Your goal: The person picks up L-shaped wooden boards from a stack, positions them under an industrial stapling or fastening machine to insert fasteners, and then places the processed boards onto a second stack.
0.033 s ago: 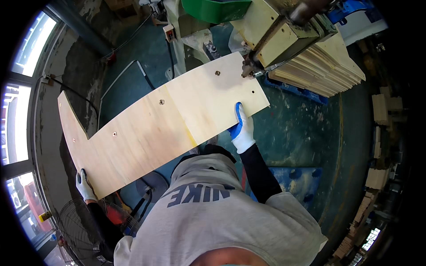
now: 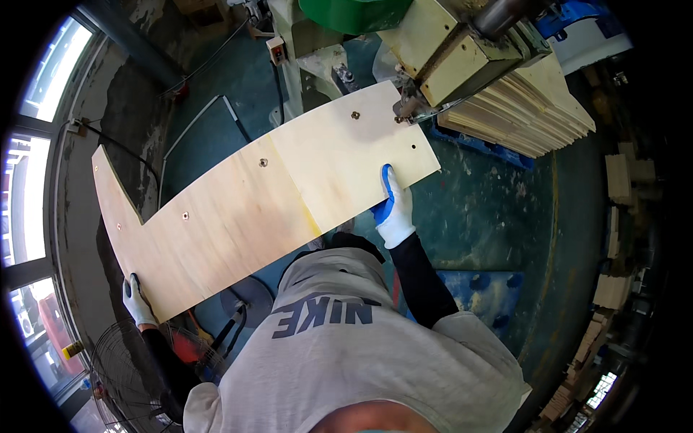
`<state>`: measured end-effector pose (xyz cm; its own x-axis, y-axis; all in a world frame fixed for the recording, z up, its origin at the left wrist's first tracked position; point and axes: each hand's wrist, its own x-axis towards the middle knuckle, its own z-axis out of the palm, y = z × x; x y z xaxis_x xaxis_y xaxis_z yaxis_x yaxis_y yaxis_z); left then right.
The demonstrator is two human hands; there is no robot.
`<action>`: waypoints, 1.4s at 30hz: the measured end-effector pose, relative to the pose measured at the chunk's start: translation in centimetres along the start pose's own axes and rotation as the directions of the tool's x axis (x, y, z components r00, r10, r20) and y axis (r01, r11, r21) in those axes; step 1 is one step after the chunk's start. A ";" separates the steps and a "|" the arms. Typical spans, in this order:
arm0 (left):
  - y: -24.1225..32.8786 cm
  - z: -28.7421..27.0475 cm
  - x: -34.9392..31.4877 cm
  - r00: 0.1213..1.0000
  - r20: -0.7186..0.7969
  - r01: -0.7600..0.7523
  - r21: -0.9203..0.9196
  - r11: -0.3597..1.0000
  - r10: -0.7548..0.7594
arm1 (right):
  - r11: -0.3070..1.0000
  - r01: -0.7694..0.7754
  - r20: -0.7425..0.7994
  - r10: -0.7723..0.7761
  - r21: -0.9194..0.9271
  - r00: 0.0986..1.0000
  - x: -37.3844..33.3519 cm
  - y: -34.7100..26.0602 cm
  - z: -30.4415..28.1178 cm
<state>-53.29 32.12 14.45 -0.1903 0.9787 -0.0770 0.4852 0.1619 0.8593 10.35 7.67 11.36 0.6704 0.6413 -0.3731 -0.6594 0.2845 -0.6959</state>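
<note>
A large pale plywood panel (image 2: pixel 231 209), curved with a notch and a pointed arm at its left, spans the view. Several metal inserts (image 2: pixel 263 162) sit along it, and a dark hole (image 2: pixel 413 146) shows near its right end. My right hand (image 2: pixel 393 213), in a white and blue glove, grips the near edge close to that end, thumb on top and the other fingers hidden below. My left hand (image 2: pixel 139 299), gloved too, holds the panel's lower left corner. The panel's far right corner lies under the metal working tip (image 2: pixel 408 108) of a machine (image 2: pixel 469 65).
Stacked plywood pieces (image 2: pixel 520 112) rest on a blue pallet beyond the machine. A wire-cage fan (image 2: pixel 130 375) stands at lower left, near a round dark base (image 2: pixel 247 304) under the panel. Another blue pallet (image 2: pixel 480 296) lies right of me; windows (image 2: pixel 29 202) line the left.
The panel has shifted slightly away from me, its right end a touch farther right beneath the machine's tip. Both hands keep their grip.
</note>
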 end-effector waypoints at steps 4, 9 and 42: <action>0.8 0.2 -0.5 0.999 -0.019 0.038 -0.078 0.996 -0.039 | 1.000 0.005 -0.045 -0.004 0.020 0.999 2.2 -0.1 3.0; 1.7 2.0 0.0 1.000 0.004 0.029 -0.065 0.997 -0.029 | 0.997 0.044 -0.018 -0.045 -0.068 0.999 5.0 0.2 4.2; 2.9 1.3 2.2 0.999 0.038 0.019 0.005 1.000 -0.019 | 0.987 0.067 -0.039 -0.073 -0.143 0.997 4.8 1.5 3.2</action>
<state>-51.20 34.89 16.11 -0.1664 0.9796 -0.1125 0.4857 0.1807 0.8552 11.50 13.43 10.47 0.7295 0.5909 -0.3446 -0.5576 0.2218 -0.8000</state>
